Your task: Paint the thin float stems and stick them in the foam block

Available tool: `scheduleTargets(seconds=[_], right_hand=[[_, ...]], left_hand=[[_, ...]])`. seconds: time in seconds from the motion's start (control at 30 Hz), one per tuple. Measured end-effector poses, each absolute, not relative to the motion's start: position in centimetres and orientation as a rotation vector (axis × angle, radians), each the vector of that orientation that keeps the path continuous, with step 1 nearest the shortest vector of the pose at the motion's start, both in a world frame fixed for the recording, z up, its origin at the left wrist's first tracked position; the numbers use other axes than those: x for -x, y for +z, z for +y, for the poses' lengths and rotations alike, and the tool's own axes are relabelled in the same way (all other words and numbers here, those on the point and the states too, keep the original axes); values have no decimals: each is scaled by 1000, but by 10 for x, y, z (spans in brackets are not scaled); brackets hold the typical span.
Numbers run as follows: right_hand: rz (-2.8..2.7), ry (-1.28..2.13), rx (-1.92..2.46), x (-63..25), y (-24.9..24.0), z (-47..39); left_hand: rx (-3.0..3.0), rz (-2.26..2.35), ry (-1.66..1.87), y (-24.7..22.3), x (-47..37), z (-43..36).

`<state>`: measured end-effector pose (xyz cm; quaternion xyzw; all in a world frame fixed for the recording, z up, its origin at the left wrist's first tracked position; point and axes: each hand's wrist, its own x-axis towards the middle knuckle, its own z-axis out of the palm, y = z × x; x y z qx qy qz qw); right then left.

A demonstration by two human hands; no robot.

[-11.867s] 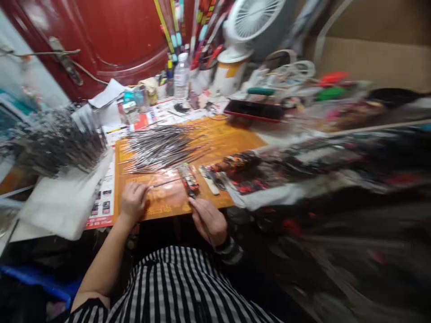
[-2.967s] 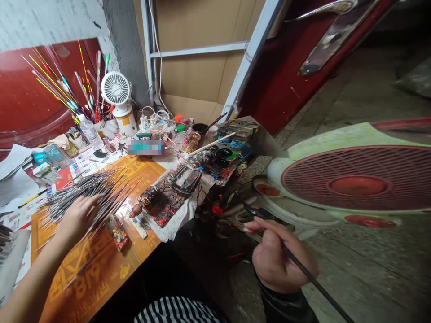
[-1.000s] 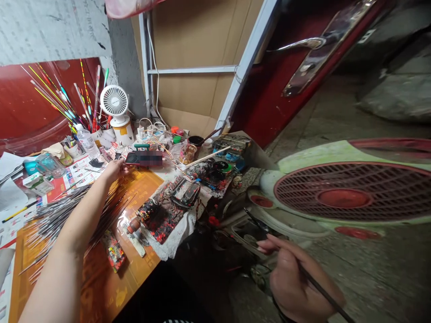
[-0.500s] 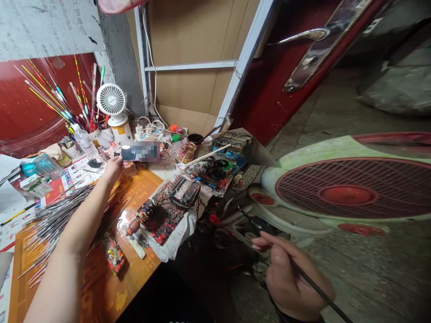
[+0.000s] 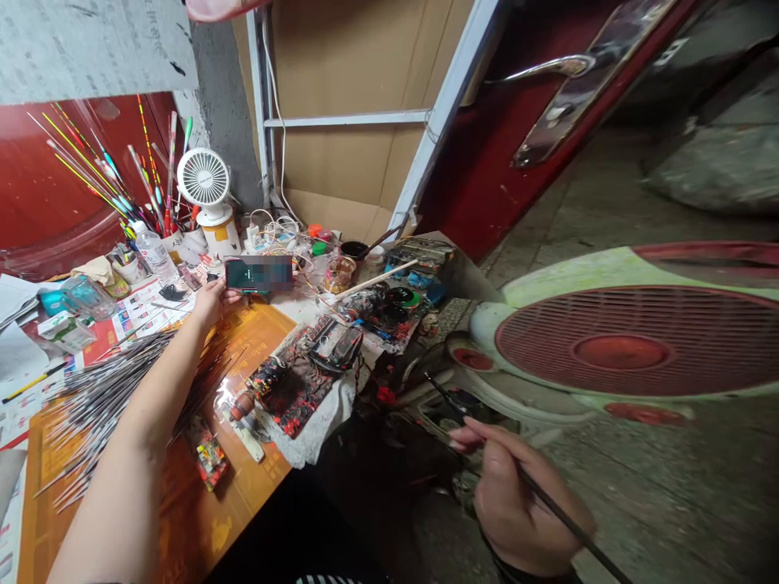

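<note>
My left hand (image 5: 214, 297) is stretched out over the table, its fingers closed on the near end of a smartphone (image 5: 242, 276). The phone lies sideways with its screen toward me; the screen is mostly dark and part of it is blurred out. Off the table's right side, my right hand (image 5: 523, 504) pinches a thin dark-handled brush (image 5: 570, 526). The brush points up and to the left, clear of the table. Beneath my left forearm a large bundle of thin grey rods (image 5: 113, 389) fans out across an orange sheet (image 5: 259, 324).
Paint-smeared blocks (image 5: 298, 405) rest on a white cloth (image 5: 332, 430) at the table's right edge. A small white fan (image 5: 204, 177), a water bottle (image 5: 153, 253) and fishing floats (image 5: 113, 166) stand behind. To the right is a larger floor fan (image 5: 608, 345), with a red door (image 5: 462, 170) beyond.
The phone's screen has gone from a brighter picture to a dark display. My left hand and the phone have shifted very slightly. My right hand has drifted a little left, still with the brush.
</note>
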<state>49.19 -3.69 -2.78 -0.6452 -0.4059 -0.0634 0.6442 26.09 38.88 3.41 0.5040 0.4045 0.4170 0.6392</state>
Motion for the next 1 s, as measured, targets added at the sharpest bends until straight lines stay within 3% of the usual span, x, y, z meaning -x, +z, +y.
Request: scheduleTargets(seconds=[0.3,0.47,0.73,0.87,1.0], right_hand=[[-927,-80,1379,-479,-26,-48],[-939,-40,1342,-470,-28,-46],[-975,-80,1312,-456,-17,-36],[-954,-76,1312,-455,-13,-36],[-923,-81,1324,-458,-14,-39]], left_hand=[[-1405,1086,966,81,-167,296],[-2325,1305,437,108,-75,190],[-2711,1629,288,44,29,46],[-2923,1603,237,12,44,18],[-2834,1742,458,-8,48,13]])
